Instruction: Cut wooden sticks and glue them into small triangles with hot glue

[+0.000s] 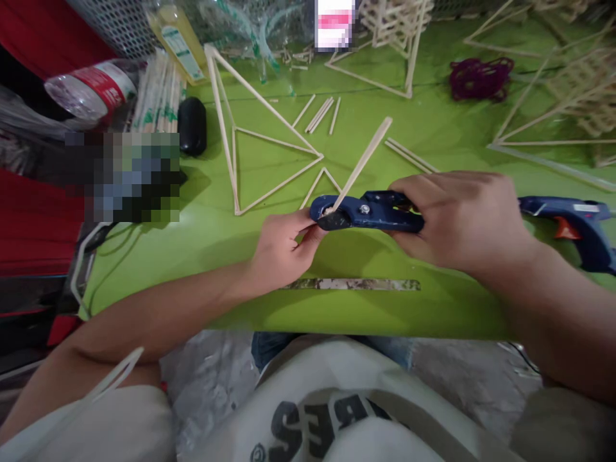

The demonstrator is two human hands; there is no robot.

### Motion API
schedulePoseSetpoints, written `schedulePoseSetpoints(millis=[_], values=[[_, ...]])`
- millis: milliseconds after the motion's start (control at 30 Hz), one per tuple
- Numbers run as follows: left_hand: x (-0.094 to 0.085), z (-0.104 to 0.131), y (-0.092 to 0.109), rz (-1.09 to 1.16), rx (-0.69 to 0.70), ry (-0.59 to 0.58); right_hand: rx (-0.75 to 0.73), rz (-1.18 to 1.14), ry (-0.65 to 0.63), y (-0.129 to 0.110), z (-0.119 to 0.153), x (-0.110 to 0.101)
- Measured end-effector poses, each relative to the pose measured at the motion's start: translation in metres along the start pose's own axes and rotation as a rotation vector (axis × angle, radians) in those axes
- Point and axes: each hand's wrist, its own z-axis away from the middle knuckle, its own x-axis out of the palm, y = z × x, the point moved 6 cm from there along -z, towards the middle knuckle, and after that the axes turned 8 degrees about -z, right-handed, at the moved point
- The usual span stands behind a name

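My right hand [462,221] is wrapped round the handles of a blue hand cutter [380,215], held level above the green table. A pale wooden stick [366,157] slants up and away from the cutter's jaws, its lower end between them. My left hand [289,247] is closed in a pinch right at the jaws, on the stick's lower end, which the fingers mostly hide. Beyond the hands stands a triangular stick frame [274,186], with a small stick angle [323,172] partly behind the cutter. Two loose sticks [411,156] lie behind my right hand.
A blue glue gun [577,224] with an orange trigger lies at the right. A flat mottled strip [356,284] is near the front edge. Farther back are short sticks [320,115], purple cord [481,78], a yellow bottle [178,42], bundled sticks [158,93] and more stick frames [370,80].
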Motion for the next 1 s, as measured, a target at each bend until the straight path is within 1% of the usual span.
schedulePoseSetpoints(millis=[200,300,433,733,1000], values=[[0.0022,0.0015,-0.0011,0.053,-0.05,-0.059,-0.005,0.007,0.069,-0.0007,0.0006,-0.0039],[0.0016,0.0013,-0.0003,0.06,-0.046,-0.047,-0.004,0.013,0.047,-0.0007,0.0002,-0.0024],[0.002,0.0009,-0.0006,0.076,-0.053,-0.046,0.019,-0.039,0.006,0.0013,0.0,0.0007],[0.004,0.0016,-0.0036,0.118,-0.102,-0.072,-0.012,-0.036,0.014,0.0012,0.0006,0.0012],[0.0052,0.0025,-0.0037,0.167,-0.092,-0.071,-0.029,-0.007,0.041,-0.0006,-0.0005,0.0008]])
